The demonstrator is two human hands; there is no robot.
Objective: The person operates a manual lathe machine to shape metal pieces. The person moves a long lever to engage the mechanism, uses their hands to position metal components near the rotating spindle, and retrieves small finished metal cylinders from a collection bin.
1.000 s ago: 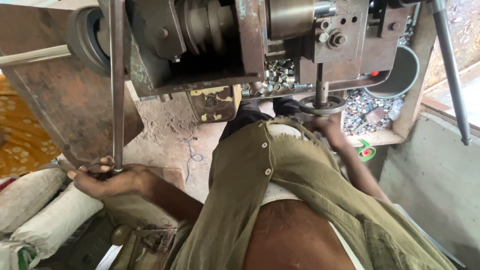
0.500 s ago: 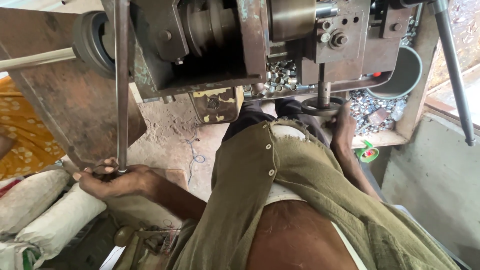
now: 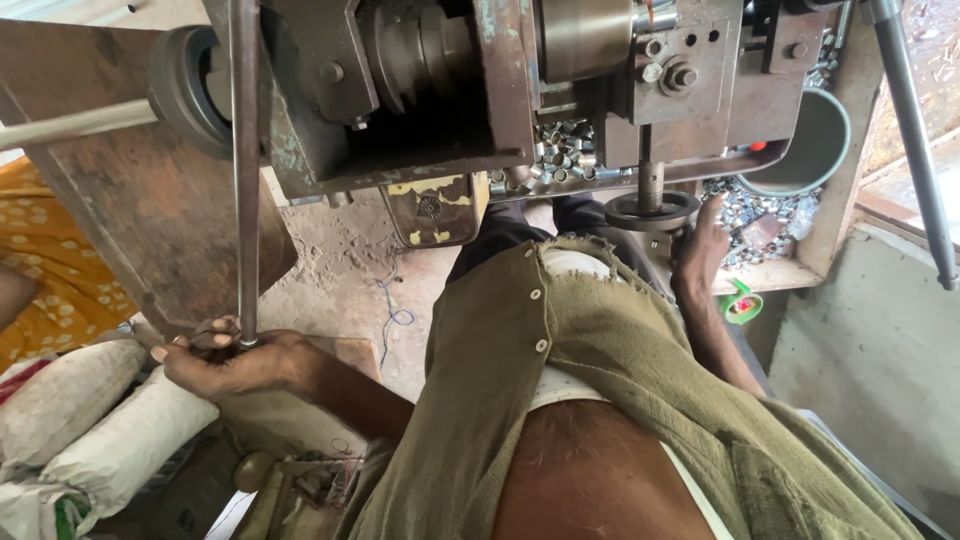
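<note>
My left hand [image 3: 225, 362] is closed around the lower end of a long upright steel lever rod [image 3: 243, 180] that runs up in front of a heavy, worn metal machine [image 3: 440, 90]. My right hand [image 3: 700, 250] reaches forward to a small dark handwheel [image 3: 650, 211] on a vertical shaft under the machine's right side. Its thumb and fingers hold the wheel's right rim. My olive shirt and bare belly fill the lower middle of the view.
Several small shiny metal pieces [image 3: 557, 150] lie in a wooden tray under the machine, with more [image 3: 748, 208] beside a grey bowl [image 3: 812, 150]. A second slanted steel lever [image 3: 915, 150] stands at the right. White sacks [image 3: 90, 420] lie at the lower left, and a green object [image 3: 741, 301] below the tray.
My right hand has slid from beneath the handwheel round to its right rim. My left hand stays on the lever rod's lower end.
</note>
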